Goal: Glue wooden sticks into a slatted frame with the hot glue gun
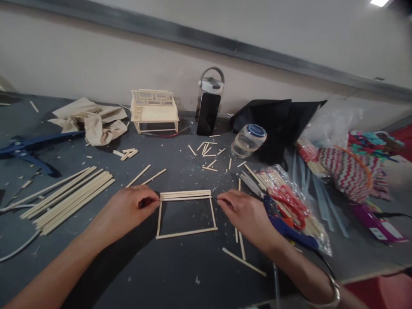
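Observation:
A small rectangular frame of thin wooden sticks (pixel 186 233) lies flat on the dark tabletop in front of me. Along its far side lie several sticks side by side (pixel 186 195). My left hand (pixel 128 208) pinches the left end of those sticks, fingers closed. My right hand (pixel 246 212) pinches their right end, fingers closed too. Both forearms reach in from the bottom edge.
A bundle of long sticks (pixel 69 199) lies at the left, blue cutters (pixel 28 148) beyond it. A finished stick model bench (pixel 154 110), a phone against a bottle (pixel 208 112), a jar (pixel 248 140), red scissors on a stick packet (pixel 289 201) and a blue glue gun (pixel 291 231) are around.

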Tool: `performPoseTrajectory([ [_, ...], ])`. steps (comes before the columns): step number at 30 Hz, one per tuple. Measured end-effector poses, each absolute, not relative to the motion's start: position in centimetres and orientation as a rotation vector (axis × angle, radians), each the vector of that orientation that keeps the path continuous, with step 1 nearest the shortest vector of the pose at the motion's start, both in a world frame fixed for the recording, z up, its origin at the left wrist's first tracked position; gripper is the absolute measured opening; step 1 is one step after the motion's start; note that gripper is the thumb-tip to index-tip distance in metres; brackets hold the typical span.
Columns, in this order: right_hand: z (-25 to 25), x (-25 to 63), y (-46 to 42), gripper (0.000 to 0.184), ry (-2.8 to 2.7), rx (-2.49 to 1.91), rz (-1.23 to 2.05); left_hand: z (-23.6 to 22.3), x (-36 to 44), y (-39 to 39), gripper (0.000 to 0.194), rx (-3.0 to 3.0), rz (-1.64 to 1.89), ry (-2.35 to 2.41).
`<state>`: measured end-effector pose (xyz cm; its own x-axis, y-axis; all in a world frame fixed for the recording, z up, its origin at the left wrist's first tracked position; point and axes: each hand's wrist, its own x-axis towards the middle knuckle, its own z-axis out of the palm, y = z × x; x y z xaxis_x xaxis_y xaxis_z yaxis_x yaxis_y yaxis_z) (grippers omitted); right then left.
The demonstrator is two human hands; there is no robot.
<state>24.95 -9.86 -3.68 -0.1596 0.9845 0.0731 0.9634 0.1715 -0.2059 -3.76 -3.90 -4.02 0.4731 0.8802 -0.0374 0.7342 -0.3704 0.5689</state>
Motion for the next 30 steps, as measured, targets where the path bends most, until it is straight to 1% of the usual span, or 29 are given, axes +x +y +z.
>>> performPoseTrajectory([
  [6,-4.1,24.4,-9.1,0.015,-2.262,-1.923,0.106,-4.1,-3.5,-3.8,0.025,2.216,0.367,1.357],
  [12,-4.3,24.3,-8.5,0.015,-2.286,-1.867,0.073,-4.1,-3.5,-3.8,0.025,2.205,0.376,1.362],
  [30,-4.1,24.1,-8.1,0.017,-2.283,-1.871,0.131,-4.1,-3.4,-3.7,0.024,2.136,0.402,1.4],
])
